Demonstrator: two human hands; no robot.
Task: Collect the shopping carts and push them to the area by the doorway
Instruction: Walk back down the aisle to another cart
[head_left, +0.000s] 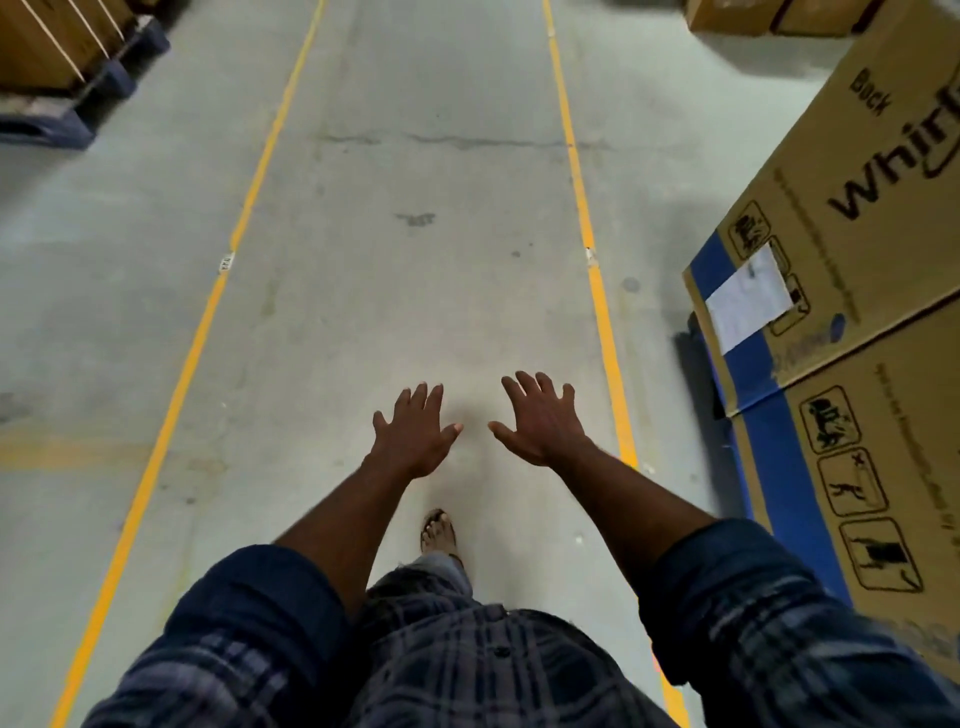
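Although the task concerns shopping carts, none shows anywhere in the head view, nor does any doorway, so their location cannot be established. The left hand (413, 436) and the right hand (540, 423) are held out ahead at about the same level, palms down. Their fingers are spread and straight; they grasp nothing and touch nothing, and a gap separates the two thumbs. Beneath them runs a concrete floor (415, 291) aisle bounded by a left yellow line (208, 312) and a right yellow line (587, 228). One sandalled foot (439, 530) is set down between the lines, below the hands. Stacked appliance cartons (831, 208), partly lettered "Whirl", stand just outside the right line. A blue pallet (62, 119) bearing strapped boxes sits well apart at far left. Assessment: the step in hand appears to be the walk to find a cart, with collection not yet begun. The next move calls for locating a cart handle and closing both hands round it, keeping clear of the cartons.
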